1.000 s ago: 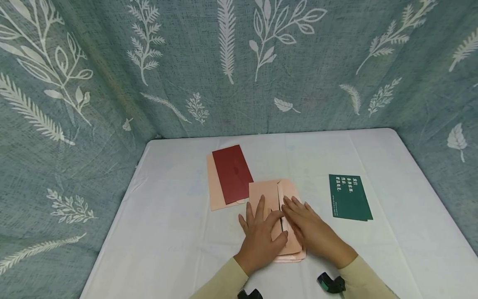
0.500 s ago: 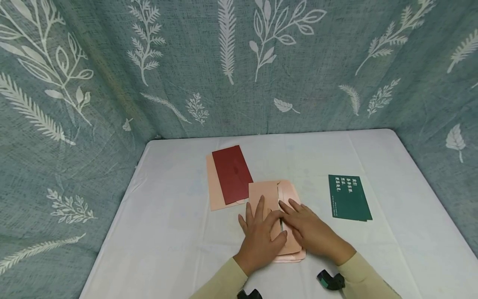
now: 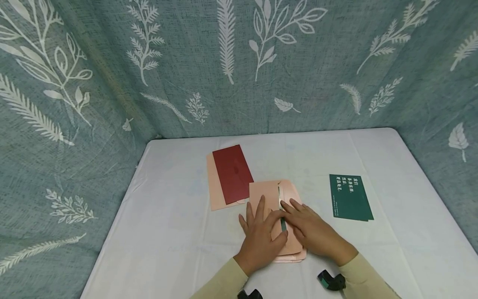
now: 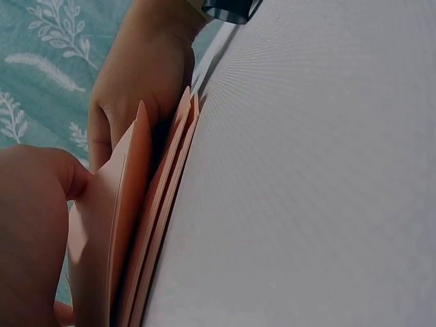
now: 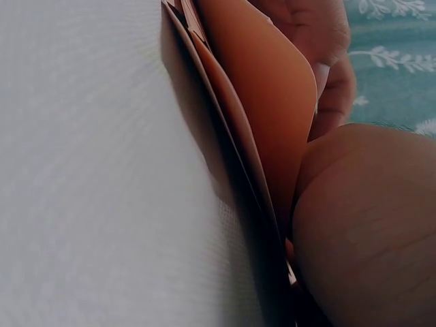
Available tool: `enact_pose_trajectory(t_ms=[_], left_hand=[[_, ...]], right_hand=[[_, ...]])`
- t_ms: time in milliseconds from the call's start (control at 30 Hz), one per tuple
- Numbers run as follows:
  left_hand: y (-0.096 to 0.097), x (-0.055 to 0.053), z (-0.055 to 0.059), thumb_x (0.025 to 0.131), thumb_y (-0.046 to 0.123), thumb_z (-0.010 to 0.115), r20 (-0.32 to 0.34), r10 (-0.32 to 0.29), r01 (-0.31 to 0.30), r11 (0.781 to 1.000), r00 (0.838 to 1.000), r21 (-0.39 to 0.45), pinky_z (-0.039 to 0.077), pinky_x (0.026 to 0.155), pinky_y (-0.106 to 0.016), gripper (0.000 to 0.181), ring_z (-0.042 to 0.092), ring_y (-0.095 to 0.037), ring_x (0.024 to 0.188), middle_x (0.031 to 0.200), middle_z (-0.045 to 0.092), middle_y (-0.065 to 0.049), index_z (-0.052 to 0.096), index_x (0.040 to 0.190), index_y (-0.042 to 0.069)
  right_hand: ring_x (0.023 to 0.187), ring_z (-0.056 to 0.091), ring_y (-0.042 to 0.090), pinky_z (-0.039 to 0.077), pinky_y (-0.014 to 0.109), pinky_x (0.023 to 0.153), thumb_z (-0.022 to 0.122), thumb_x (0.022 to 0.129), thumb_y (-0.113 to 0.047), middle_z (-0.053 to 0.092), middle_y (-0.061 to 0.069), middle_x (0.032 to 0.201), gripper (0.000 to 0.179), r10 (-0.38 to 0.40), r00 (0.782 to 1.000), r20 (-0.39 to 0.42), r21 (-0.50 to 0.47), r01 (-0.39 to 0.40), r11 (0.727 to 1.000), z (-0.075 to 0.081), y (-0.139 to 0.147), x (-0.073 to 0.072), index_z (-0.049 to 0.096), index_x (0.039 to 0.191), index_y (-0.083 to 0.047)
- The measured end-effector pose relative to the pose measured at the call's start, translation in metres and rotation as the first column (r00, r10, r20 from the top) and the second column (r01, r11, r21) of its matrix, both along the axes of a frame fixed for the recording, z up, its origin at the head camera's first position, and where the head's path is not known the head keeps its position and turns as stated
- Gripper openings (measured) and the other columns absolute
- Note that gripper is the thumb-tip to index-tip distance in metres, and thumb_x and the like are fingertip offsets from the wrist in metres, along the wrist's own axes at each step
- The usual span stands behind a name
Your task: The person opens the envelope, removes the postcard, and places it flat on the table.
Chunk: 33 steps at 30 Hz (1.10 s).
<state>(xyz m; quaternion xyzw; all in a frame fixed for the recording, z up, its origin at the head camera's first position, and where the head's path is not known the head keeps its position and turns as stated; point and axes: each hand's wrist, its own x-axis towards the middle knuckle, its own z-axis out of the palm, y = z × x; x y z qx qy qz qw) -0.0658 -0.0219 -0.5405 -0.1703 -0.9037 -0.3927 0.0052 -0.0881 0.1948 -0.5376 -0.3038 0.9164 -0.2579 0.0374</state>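
Observation:
A small stack of peach envelopes (image 3: 263,189) lies on the table in the head view. My left hand (image 3: 259,241) rests on the top envelope, fingers spread. On the right-hand part of that envelope, along its flap (image 3: 289,190), lies my right hand (image 3: 317,232), fingers extended and their tips close to my left index finger. Between the hands a dark green strip (image 3: 283,224) shows in the envelope's opening. In the left wrist view the top envelope (image 4: 102,218) stands slightly lifted from those under it. What lies beneath my right palm is hidden.
Behind the stack to the left, a dark red card (image 3: 232,174) overlaps another peach envelope (image 3: 215,193). To the right lie green cards (image 3: 351,199) with white writing. A white cloth covers the table (image 3: 168,232); a patterned curtain (image 3: 239,112) hangs behind it.
My right hand's fingertips have shifted slightly left towards my left hand, and its fingers have bent a little. More of the green strip shows in the opening. My left hand stays in place.

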Motion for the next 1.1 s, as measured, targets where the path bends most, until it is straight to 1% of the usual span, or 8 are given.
enact_pose_trajectory(t_ms=[167, 333, 533, 867, 1100], left_hand=[[0.0004, 0.0002, 0.0001, 0.100, 0.031, 0.066, 0.005, 0.003, -0.003, 1.000, 1.000, -0.006, -0.003, 0.105, -0.092, 0.039, -0.002, -0.064, 0.156, 0.178, 0.016, -0.020, 0.065, 0.139, 0.035], [0.0010, 0.0002, -0.0005, 0.100, 0.031, 0.066, -0.006, 0.007, -0.007, 1.000, 1.000, -0.005, -0.002, 0.105, -0.092, 0.039, 0.000, -0.064, 0.156, 0.178, 0.017, -0.021, 0.066, 0.139, 0.035], [0.0014, 0.0003, -0.0002, 0.101, 0.032, 0.066, -0.002, 0.010, -0.010, 1.000, 1.000, -0.001, -0.003, 0.105, -0.092, 0.039, 0.000, -0.064, 0.156, 0.178, 0.016, -0.021, 0.066, 0.139, 0.036], [0.0009, 0.0004, -0.0004, 0.099, 0.030, 0.066, 0.010, 0.008, -0.008, 1.000, 1.000, 0.001, -0.004, 0.105, -0.092, 0.041, -0.003, -0.063, 0.156, 0.179, 0.015, -0.020, 0.065, 0.139, 0.039], [0.0011, 0.0004, -0.0004, 0.099, 0.030, 0.067, 0.004, 0.007, -0.007, 1.000, 1.000, 0.005, -0.003, 0.105, -0.092, 0.041, -0.002, -0.063, 0.156, 0.178, 0.015, -0.021, 0.065, 0.140, 0.038]], right_hand=[[0.161, 0.027, 0.036, 0.025, 0.060, 0.125, 0.059, 0.110, -0.010, 0.039, 0.010, 0.172, 0.053, -0.011, 1.000, 0.011, -0.003, 0.011, 1.000, -0.0010, 0.0010, 0.0005, 0.051, 0.163, -0.008], [0.160, 0.028, 0.035, 0.026, 0.060, 0.124, 0.060, 0.110, -0.011, 0.041, 0.011, 0.171, 0.052, -0.025, 1.000, 0.010, -0.009, 0.025, 1.000, -0.0022, 0.0016, 0.0009, 0.053, 0.162, -0.008], [0.160, 0.028, 0.033, 0.027, 0.058, 0.125, 0.059, 0.112, -0.016, 0.041, 0.009, 0.171, 0.050, -0.041, 0.999, 0.025, -0.008, 0.041, 0.999, 0.0004, 0.0011, 0.0018, 0.054, 0.161, -0.009], [0.160, 0.028, 0.033, 0.027, 0.059, 0.124, 0.057, 0.113, -0.017, 0.039, 0.010, 0.171, 0.047, -0.053, 0.997, 0.053, -0.020, 0.054, 0.998, 0.0024, 0.0018, 0.0031, 0.056, 0.160, -0.008], [0.159, 0.031, 0.036, 0.030, 0.060, 0.123, 0.059, 0.113, -0.016, 0.042, 0.012, 0.170, 0.046, -0.051, 0.998, 0.026, -0.025, 0.051, 0.998, 0.0036, 0.0030, 0.0038, 0.058, 0.158, -0.008]])
